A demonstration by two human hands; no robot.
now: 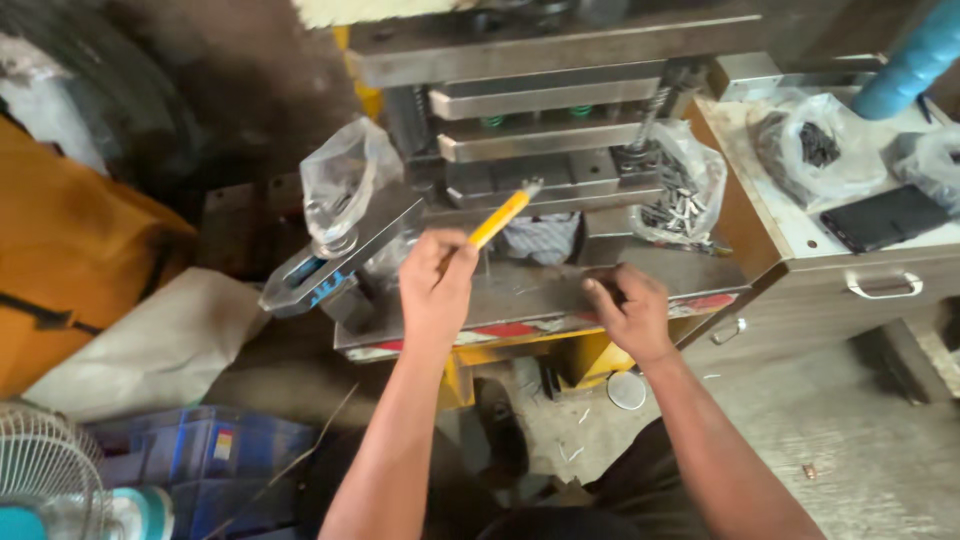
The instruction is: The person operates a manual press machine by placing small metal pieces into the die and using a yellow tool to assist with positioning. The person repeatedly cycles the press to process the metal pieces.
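Observation:
My left hand [437, 282] is closed around a yellow-handled tool [503, 215], probably a small brush or pick, whose tip points up and right toward the metal die [545, 135] of a press. My right hand [627, 311] rests on the grey steel bed plate [540, 290] of the press, fingers curled at its front edge; whether it pinches a small part I cannot tell. A crumpled grey cloth [540, 238] lies on the plate between the hands, just under the die opening.
Clear plastic bags of small metal parts hang left [345, 180] and right [685, 190] of the die. A cabinet [860, 270] at the right holds more bags and a black phone [885, 217]. Blue crates [200, 450] and a fan [50, 470] stand at lower left.

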